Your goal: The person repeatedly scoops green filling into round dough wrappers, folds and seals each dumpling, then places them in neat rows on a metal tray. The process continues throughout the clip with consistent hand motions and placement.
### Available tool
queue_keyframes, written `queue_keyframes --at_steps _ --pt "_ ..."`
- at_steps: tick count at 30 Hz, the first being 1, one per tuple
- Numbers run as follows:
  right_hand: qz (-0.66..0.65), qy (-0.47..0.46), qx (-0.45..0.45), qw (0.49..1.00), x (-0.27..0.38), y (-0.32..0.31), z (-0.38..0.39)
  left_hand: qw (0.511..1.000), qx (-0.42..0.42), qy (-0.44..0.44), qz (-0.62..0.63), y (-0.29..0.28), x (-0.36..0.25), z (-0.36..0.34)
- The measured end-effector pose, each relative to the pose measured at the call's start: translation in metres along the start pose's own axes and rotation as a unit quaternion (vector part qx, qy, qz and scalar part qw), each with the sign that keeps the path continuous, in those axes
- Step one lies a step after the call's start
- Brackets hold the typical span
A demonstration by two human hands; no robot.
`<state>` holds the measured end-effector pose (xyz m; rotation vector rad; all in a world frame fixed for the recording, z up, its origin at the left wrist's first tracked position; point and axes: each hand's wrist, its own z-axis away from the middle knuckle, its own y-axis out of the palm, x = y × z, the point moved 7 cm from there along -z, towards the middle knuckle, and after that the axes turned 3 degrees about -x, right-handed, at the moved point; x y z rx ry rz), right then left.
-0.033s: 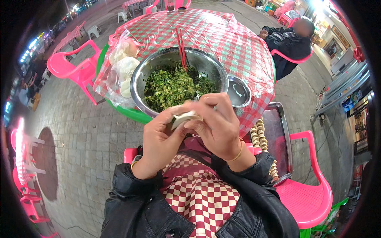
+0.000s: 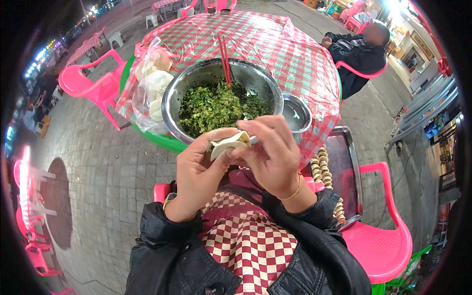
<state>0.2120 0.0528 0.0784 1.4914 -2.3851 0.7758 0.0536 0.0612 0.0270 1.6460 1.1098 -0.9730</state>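
Observation:
A dumpling (image 2: 229,146), its pale wrapper folded over and partly gaping at the top, is pinched between my two hands. My left hand (image 2: 199,160) grips its left end with thumb and fingers. On the right end, my right hand (image 2: 275,155) pinches the edge with thumb and forefinger. Just beyond my hands stands a large steel bowl (image 2: 173,93) of chopped green filling (image 2: 211,105), with red chopsticks (image 2: 224,59) upright in it. Right of the bowl is a small steel bowl (image 2: 296,115) with clear liquid. Left of it, round wrappers (image 2: 156,84) lie in a clear plastic bag.
A plastic-covered checkered cloth (image 2: 290,54) drapes the round table. At my right, a metal tray (image 2: 341,167) with rows of dumplings (image 2: 320,169) rests on a pink chair (image 2: 381,246). Another pink chair (image 2: 96,83) stands left. A seated person (image 2: 361,54) is at the far right.
The dumpling has tilted and shows more of its wrapper and opening. My right fingers have lifted slightly and spread away from its top edge.

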Motion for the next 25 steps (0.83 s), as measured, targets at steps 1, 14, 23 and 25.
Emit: queue_keyframes --at_steps 1,14,23,25 --pt "-0.013 -0.001 -0.004 1.000 0.001 -0.001 0.002 1.000 -0.011 -0.002 0.018 -0.002 0.001 0.001" --pt "-0.111 0.158 -0.008 0.981 -0.010 0.004 0.021 0.993 -0.043 0.100 0.054 -0.002 -0.002 0.008" --pt "-0.044 0.027 -0.027 0.998 0.010 0.001 0.016 0.992 -0.053 0.076 0.091 -0.005 0.004 0.007" --pt "-0.039 0.018 -0.025 0.999 0.010 0.001 0.016 0.988 -0.059 0.053 0.129 -0.004 0.007 0.008"
